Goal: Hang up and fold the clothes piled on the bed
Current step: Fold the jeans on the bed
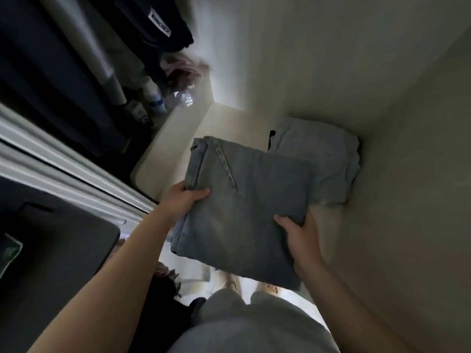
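Dim in here, murky grey all over. One hazy glow blooms at the back corner of the shelf (178,146) and washes the wall (318,59) pale. Down below, the floor (190,272) is bright and blown out. On the left, the dark hanging clothes (51,77) and the white door frame (63,171) are streaked with motion blur. The folded jeans (244,207) look soft but readable. The wide-angle bend pulls the edges, and the corners fall dark.

Home closet: hanging clothes (63,72), shelf (173,149), stacked jeans (318,149).
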Motion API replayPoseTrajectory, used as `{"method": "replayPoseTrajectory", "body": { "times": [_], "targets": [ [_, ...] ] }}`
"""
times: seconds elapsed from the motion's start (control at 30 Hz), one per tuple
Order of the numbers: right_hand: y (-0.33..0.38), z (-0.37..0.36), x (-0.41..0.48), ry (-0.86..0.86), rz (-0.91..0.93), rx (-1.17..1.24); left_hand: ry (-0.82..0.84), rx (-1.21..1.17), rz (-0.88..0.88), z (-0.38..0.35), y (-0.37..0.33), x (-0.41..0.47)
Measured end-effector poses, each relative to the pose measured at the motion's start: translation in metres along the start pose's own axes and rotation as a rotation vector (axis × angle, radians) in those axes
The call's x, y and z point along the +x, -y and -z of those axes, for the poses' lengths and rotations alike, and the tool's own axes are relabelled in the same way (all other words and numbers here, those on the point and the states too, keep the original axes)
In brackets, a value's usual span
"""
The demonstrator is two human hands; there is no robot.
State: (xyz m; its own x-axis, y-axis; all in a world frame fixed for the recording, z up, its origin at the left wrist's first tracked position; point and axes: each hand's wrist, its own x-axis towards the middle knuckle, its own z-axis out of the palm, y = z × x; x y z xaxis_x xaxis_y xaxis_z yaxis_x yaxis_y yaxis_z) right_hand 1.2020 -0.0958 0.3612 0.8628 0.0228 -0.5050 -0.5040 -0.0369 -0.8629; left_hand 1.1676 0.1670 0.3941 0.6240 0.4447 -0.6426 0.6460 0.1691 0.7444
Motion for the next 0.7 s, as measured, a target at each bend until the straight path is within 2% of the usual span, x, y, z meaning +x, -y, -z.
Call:
{"method": "replayPoseTrajectory", "body": {
  "times": [0.2,0.33,0.47,0.63,0.7],
  "targets": [
    [-0.010,-0.062,0.061,0.049,-0.094,-0.045,0.028,0.097,0.026,0.036,0.004,0.099],
    [-0.032,-0.109,0.103,0.111,-0.151,-0.124,-0.133,0.204,0.007,0.054,0.024,0.164],
    [-0.054,-0.148,0.144,0.100,-0.124,-0.343,-0.305,0.465,-0.056,0.055,0.042,0.212],
    [-0.068,-0.160,0.163,0.088,-0.098,-0.634,-0.314,0.513,-0.122,0.052,0.066,0.239],
    [-0.071,-0.158,0.156,0.094,-0.008,-0.779,-0.309,0.575,-0.200,0.050,0.072,0.233]
  ]
}}
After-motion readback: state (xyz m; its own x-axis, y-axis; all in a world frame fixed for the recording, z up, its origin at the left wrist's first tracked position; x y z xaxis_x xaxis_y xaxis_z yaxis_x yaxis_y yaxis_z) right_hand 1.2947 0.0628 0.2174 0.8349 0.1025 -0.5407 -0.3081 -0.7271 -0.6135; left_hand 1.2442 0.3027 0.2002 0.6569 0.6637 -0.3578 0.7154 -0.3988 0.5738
